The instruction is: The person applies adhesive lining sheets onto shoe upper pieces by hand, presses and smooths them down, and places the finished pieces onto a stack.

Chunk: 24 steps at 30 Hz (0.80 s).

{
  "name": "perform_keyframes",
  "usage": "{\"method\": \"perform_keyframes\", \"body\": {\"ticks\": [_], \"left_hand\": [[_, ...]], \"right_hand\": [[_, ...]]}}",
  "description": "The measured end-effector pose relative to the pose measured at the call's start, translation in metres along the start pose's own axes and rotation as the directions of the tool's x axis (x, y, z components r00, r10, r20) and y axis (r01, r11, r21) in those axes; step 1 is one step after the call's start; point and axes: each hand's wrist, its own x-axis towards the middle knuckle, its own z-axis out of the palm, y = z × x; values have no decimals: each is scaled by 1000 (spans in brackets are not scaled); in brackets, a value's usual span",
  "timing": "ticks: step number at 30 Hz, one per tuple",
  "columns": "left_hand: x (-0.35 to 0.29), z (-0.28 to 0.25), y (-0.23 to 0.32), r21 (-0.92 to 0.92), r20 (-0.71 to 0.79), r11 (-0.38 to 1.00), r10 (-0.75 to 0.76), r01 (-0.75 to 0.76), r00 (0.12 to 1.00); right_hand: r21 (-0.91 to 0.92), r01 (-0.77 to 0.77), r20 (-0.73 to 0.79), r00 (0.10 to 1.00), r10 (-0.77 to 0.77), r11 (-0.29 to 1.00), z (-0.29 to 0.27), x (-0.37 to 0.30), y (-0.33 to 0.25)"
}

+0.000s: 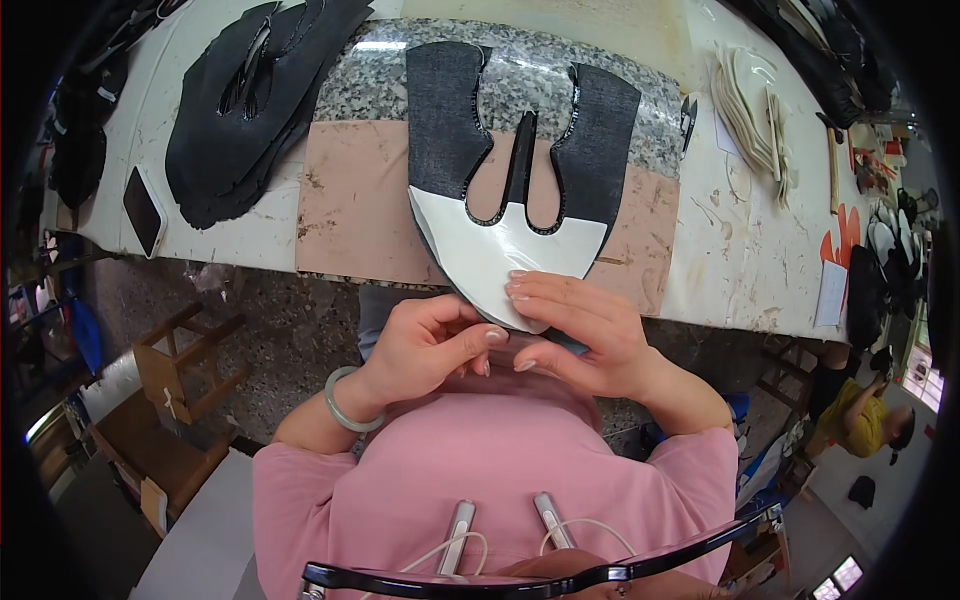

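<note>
One white-covered table (705,275) spans the far side of the work, with a pinkish-brown board (345,215) and, toward twelve o'clock, a speckled slab (372,90) on it. The black-and-white shaped piece (510,255) lies over both, its two dark arms pointing to eleven and one o'clock, its white rounded end hanging past the table's near edge at six. At ten o'clock from it sits a stack of black pieces (225,150); at two, a smaller pile of pale pieces (750,110).

The right hand (588,335) is half open at the piece's five o'clock: its fingers lie on the white surface, the thumb standing apart, below the rim. The left hand (432,345) is more closed at seven o'clock, thumb and bent fingers gathered at the rim; how firmly they grip cannot be told. The hands are near each other. At nine o'clock lies a phone (145,212); a pale green bangle (348,402) circles the left wrist.
</note>
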Motion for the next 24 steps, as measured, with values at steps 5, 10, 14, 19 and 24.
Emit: {"method": "perform_keyframes", "body": {"ticks": [5, 10, 14, 19, 24], "left_hand": [[4, 3, -4, 337, 53, 899, 280, -281, 959], [-6, -6, -18, 291, 9, 940, 185, -180, 983], [-13, -9, -33, 73, -93, 994, -71, 78, 993], [-2, -10, -39, 23, -116, 984, -174, 178, 978], [5, -13, -48, 68, -107, 976, -200, 208, 974]], "right_hand": [[28, -24, -48, 999, 25, 999, 5, -3, 6], [28, -471, -318, 832, 454, 882, -32, -8, 0], [198, -505, -808, 401, 432, 840, -134, -25, 61], [-562, -803, -782, 594, 186, 200, -203, -54, 88], [-658, 94, 297, 944, 142, 747, -25, 8, 31]]}}
